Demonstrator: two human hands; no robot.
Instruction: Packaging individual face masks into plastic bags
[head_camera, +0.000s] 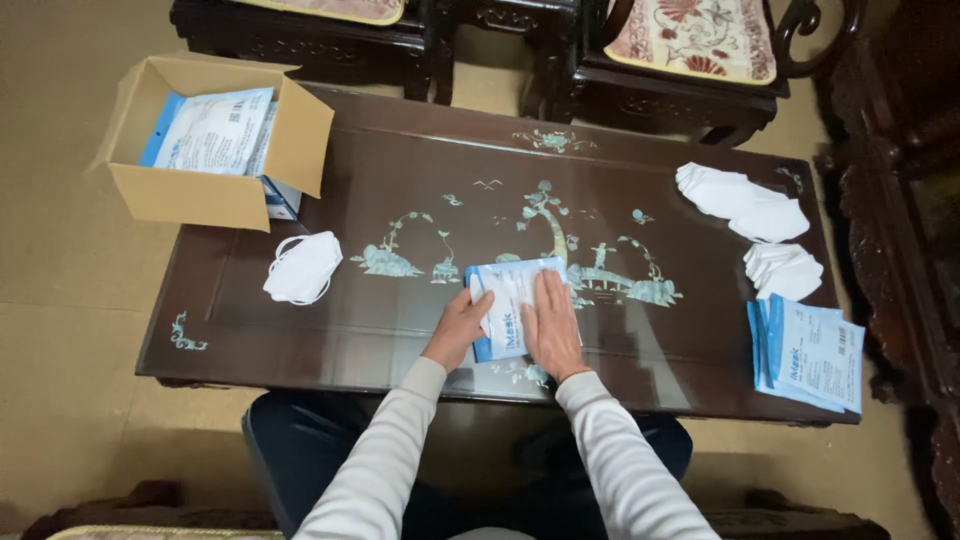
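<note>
Head view: both hands (505, 325) flatten glossy rectangular pouch (510, 300).

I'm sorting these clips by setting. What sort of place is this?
Probably a home sitting room used for packing work: a dark lacquered low table with inlaid scenery, carved wooden chairs with patterned cushions, and a cardboard box of packets beside loose white masks.

Dark inlaid low table (300, 300) on beige floor (60, 270), carved cushioned chairs (690, 60) behind.
</note>
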